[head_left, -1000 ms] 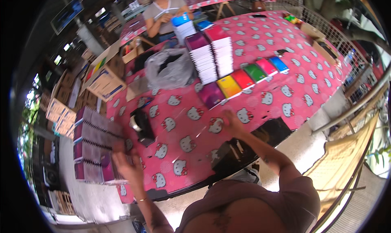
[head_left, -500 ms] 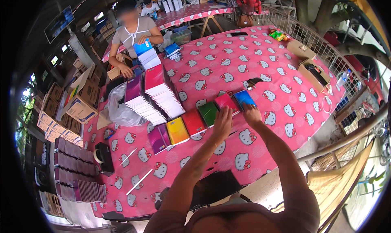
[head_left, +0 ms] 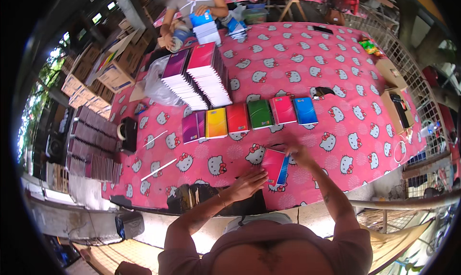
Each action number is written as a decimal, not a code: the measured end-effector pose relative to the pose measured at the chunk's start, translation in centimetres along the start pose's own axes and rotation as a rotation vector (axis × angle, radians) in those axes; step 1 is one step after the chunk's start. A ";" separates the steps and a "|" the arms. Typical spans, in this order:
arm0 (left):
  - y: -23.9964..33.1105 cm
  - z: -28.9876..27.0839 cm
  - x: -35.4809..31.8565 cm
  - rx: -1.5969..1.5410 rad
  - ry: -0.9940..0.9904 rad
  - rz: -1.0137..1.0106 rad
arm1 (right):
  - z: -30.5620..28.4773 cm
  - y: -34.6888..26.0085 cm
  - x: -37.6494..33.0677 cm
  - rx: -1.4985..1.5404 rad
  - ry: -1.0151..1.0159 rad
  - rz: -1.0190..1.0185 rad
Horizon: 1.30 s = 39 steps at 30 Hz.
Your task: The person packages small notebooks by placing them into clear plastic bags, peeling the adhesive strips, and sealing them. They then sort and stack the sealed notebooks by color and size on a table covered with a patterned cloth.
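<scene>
A small stack of notebooks (head_left: 275, 166), pink on top with blue below, lies on the pink cat-print tablecloth (head_left: 345, 111) near the front edge. My right hand (head_left: 298, 153) grips its far right corner. My left hand (head_left: 248, 184) lies flat at its near left edge, fingers touching it. Beyond them runs a row of single spiral notebooks (head_left: 248, 117): purple, yellow, red, green, pink, blue. Behind the row lean two tall stacks of notebooks (head_left: 196, 79) with purple and red covers.
A person (head_left: 194, 5) across the table holds a stack of blue notebooks. A clear plastic bag (head_left: 160, 84), a tape dispenser (head_left: 127, 133) and two white sticks lie at the left. Cardboard boxes (head_left: 394, 102) sit at the right, more boxes and notebook piles on the left.
My right hand has pulled back from the blue notebook at the row's end to the near edge. Both hands now rest on a small pink and blue stack. The view swung right.
</scene>
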<state>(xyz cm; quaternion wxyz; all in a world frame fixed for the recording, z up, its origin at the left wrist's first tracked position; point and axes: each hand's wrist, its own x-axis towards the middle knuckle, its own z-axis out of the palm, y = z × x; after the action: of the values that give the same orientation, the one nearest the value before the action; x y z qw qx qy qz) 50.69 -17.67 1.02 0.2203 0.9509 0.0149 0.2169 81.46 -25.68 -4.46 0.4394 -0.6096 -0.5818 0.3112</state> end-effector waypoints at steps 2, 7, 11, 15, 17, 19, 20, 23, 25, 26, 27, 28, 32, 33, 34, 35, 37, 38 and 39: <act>-0.3 -0.4 -0.4 -0.026 -0.035 -0.130 | 1.6 -2.5 3.9 -0.239 0.188 0.004; -13.2 -5.2 0.9 0.589 0.324 -0.433 | 6.8 -6.0 12.7 -0.682 0.303 -0.366; -16.2 -8.0 -2.0 0.443 0.147 -0.510 | 6.6 -5.6 12.4 -0.507 0.245 -0.156; -7.4 -12.5 2.9 0.425 0.255 -0.686 | 0.6 -6.6 4.4 -0.033 0.162 -0.042; -5.4 -13.3 5.1 0.339 0.101 -0.567 | 0.1 -4.2 2.1 -0.104 -0.020 -0.258; -4.8 -11.7 6.0 0.331 -0.176 -0.463 | 0.3 -3.7 1.7 -0.171 -0.168 -0.229; -4.9 -9.7 6.9 0.409 -0.382 -0.270 | 0.4 -3.7 2.0 -0.206 -0.243 -0.218; -5.0 -1.6 10.0 0.223 -0.578 -0.479 | 0.0 -2.0 3.9 0.135 -0.371 0.020; -8.6 0.2 8.6 0.159 -0.504 -0.541 | 0.1 -2.6 6.7 -0.198 -0.185 0.136; -8.9 0.2 9.2 0.160 -0.380 -0.601 | 0.1 -2.0 7.4 -0.475 0.065 0.024; -9.3 0.1 9.9 0.154 -0.250 -0.652 | -0.2 -1.5 8.1 -0.751 0.317 -0.091; -9.1 -0.5 11.0 0.172 -0.035 -0.731 | -1.9 0.6 8.2 -0.823 0.347 -0.128; -14.6 -2.6 5.3 0.720 0.267 -0.334 | -2.1 1.4 9.1 -0.894 0.320 -0.325; -15.2 -2.7 3.5 0.653 0.203 -0.358 | -1.9 -0.4 9.2 -0.876 0.291 -0.367; -14.9 -2.9 2.6 0.568 0.273 -0.416 | -1.1 -3.1 8.4 -0.834 0.302 -0.377; -14.1 -3.4 2.3 0.478 0.346 -0.464 | 0.0 -5.9 6.5 -0.798 0.317 -0.384; -10.7 -5.0 3.7 0.338 0.458 -0.437 | 2.1 -8.7 0.9 -0.841 0.090 -0.434; -7.0 -5.9 5.4 0.280 0.487 -0.374 | 3.4 -8.7 -2.5 -0.861 0.045 -0.452; -3.8 -6.3 6.2 0.236 0.521 -0.324 | 4.3 -8.8 -4.4 -0.870 -0.009 -0.487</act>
<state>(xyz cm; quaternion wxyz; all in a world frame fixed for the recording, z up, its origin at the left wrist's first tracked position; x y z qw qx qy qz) 53.93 -10.89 6.99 0.1290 0.8677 0.2469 0.4117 73.19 -29.82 1.04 0.2020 -0.5816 -0.7850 -0.0694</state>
